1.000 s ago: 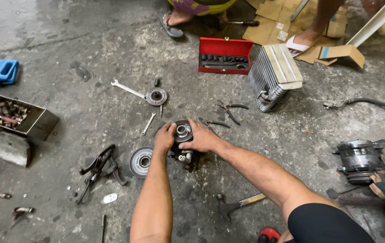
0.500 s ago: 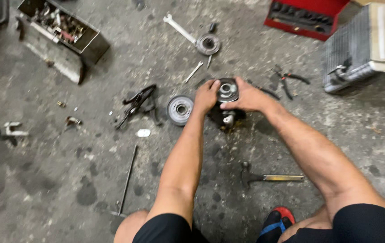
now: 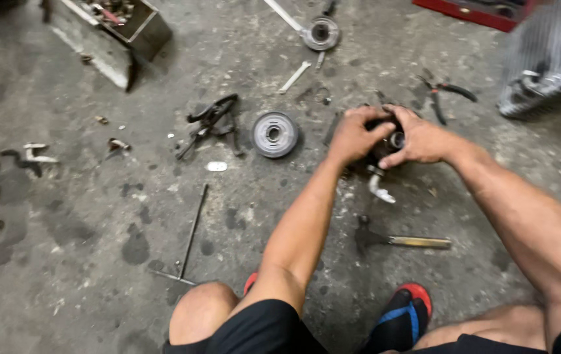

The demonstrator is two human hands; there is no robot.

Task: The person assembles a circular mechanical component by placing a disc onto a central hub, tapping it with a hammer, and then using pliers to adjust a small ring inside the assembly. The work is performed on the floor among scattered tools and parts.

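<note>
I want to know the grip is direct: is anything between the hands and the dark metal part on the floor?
Nothing visible. The left hand and right hand both rest directly on the dark metal part, covering most of it, on the concrete floor.

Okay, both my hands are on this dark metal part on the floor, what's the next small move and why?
Probably steady it with the left hand and let the right hand work the round end. Both hands already wrap the dark metal part, which sits on the concrete floor, and its round face shows between the fingers. The grooved pulley and the hammer lie close by, untouched.
</note>
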